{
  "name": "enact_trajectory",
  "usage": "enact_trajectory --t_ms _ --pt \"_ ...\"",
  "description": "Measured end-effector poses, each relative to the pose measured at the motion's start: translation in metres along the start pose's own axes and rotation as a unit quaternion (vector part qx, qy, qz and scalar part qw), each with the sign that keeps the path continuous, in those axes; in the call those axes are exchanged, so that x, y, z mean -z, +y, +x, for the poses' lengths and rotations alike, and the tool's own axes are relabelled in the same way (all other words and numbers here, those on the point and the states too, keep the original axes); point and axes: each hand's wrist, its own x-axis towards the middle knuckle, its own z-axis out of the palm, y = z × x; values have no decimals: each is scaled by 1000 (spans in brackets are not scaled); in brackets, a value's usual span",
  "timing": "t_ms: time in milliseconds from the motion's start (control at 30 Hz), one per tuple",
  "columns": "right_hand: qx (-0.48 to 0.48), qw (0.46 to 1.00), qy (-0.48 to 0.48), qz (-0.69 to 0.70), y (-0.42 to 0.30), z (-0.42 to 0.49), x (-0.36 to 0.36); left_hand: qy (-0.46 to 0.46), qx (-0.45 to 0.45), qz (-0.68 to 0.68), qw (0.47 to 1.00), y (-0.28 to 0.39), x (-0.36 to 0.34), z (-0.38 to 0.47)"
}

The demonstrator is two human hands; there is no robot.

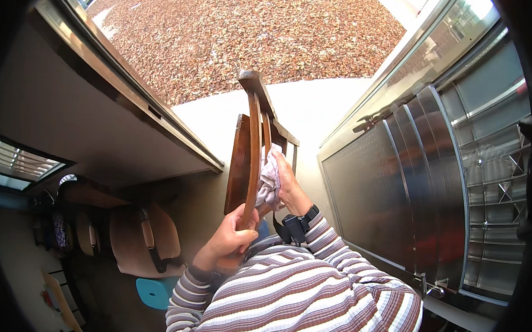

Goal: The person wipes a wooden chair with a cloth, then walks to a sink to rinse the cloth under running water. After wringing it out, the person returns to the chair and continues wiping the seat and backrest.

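Observation:
A brown wooden chair [238,165] is tilted in front of me, its top end pointing to the doorway. My left hand [234,236] is closed around one of its long curved slats, near my body. My right hand [287,180] holds a crumpled pale pink-and-white cloth [269,184] against the chair's inner slats. The cloth and the slats hide some of my right fingers. On my right wrist is a black strap with a small black device [293,228].
An open metal door [371,201] stands on the right, a wall [95,96] on the left. Past the threshold lies a bed of brown chips [254,36]. Upholstered chairs [133,240] and a turquoise plastic stool [152,293] are at the lower left.

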Motion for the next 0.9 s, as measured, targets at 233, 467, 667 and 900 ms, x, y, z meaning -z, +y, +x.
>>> enact_trajectory --t_ms 233,467,667,900 --pt "45 998 8 32 -100 112 -30 -34 23 39 998 99 43 131" --pt "25 997 -17 73 -215 253 -19 -19 32 73 997 184 52 298" --pt "75 990 29 114 -313 353 3 -56 58 108 991 258 49 436" --pt "176 967 111 149 -432 449 56 -159 94 177 967 315 41 624"
